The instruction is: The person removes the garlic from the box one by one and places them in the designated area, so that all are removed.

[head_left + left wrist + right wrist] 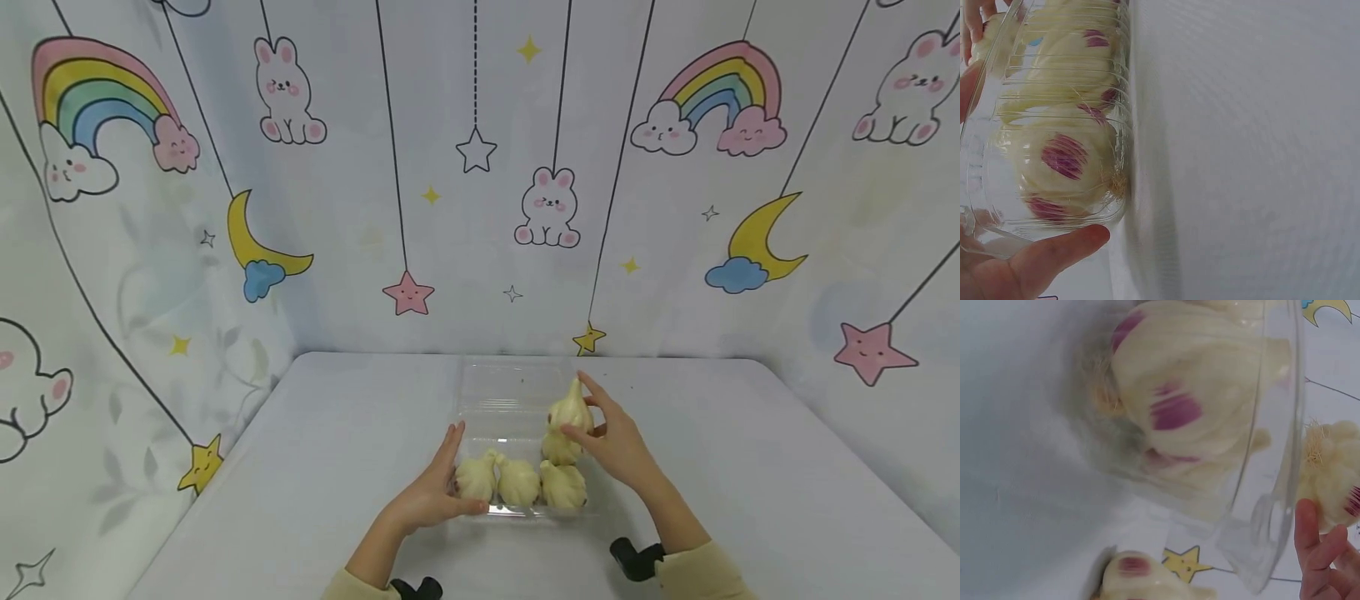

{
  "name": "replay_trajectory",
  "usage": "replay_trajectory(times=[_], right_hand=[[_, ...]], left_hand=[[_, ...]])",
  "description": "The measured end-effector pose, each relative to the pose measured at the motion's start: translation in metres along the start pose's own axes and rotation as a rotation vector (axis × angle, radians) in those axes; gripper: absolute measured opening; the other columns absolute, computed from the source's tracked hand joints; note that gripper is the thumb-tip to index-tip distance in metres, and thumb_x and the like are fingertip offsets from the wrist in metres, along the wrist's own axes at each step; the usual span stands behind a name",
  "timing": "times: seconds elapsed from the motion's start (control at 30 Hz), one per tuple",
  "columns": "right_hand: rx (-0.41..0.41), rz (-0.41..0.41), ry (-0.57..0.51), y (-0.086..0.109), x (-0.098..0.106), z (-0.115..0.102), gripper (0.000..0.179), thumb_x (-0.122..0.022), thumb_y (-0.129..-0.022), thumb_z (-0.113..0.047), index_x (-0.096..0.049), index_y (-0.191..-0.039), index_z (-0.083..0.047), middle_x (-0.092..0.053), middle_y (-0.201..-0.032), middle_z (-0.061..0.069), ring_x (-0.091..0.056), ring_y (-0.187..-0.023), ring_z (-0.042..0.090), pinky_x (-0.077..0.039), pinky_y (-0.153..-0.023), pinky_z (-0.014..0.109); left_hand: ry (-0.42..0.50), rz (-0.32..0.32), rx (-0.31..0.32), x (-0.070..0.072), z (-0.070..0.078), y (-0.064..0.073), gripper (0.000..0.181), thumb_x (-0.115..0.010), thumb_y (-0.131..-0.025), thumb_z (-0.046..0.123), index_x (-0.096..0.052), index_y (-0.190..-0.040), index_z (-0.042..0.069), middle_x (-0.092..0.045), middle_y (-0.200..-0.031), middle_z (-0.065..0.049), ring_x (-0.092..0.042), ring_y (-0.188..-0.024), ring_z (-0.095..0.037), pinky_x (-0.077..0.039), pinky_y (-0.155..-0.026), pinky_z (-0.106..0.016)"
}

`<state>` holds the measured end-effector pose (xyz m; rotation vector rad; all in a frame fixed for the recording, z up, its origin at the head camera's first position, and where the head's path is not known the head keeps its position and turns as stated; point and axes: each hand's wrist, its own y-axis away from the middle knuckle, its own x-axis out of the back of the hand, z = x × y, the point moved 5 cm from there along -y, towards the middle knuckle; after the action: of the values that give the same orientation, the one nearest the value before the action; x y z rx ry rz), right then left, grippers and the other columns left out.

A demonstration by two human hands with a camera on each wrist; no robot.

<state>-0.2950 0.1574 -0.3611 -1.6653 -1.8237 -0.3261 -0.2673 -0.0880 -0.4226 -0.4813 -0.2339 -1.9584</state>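
Note:
A clear plastic box (525, 510) with an open lid stands on the table. In its front row sit three pale garlic bulbs, the left one (475, 481), the middle one (518, 484) and the right one (564, 487); another bulb (561, 450) lies behind the right one. My right hand (618, 442) pinches a garlic bulb (572, 410), stem up, just above that rear bulb. At the box's front left corner my left hand (431, 492) touches the plastic with straight fingers (1063, 256). Purple streaks and roots show on the bulbs (1063, 156) in the left wrist view.
The lid (510, 385) lies back behind the box on the white table (337, 417). One more garlic bulb (1141, 575) shows at the bottom of the right wrist view, seemingly beside the box. A patterned cloth (465, 233) hangs behind the table.

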Motion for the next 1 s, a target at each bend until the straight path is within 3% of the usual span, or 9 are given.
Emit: replay_trajectory(times=[0.57,1.0], right_hand=[[-0.032,0.045,0.056,0.005,0.024,0.014,0.077,-0.065,-0.085,-0.030,-0.020,-0.146,-0.020,-0.040,-0.131,0.025,-0.060,-0.078,0.023,-0.049,-0.056,0.027],[-0.030,0.070,0.095,0.008,0.040,0.031,0.079,-0.065,-0.085,-0.032,-0.019,-0.147,-0.016,-0.040,-0.129,0.027,-0.060,-0.075,0.021,-0.049,-0.056,0.028]], left_hand=[[-0.007,0.007,0.006,0.000,0.000,0.000,0.112,-0.079,-0.071,0.021,0.003,-0.147,0.011,0.011,-0.149,-0.023,-0.009,-0.131,-0.051,-0.015,-0.099,-0.066],[0.004,0.001,0.002,0.000,0.000,0.001,0.111,-0.078,-0.072,0.021,0.004,-0.147,0.012,0.012,-0.149,-0.024,-0.018,-0.128,-0.053,-0.020,-0.099,-0.063]])
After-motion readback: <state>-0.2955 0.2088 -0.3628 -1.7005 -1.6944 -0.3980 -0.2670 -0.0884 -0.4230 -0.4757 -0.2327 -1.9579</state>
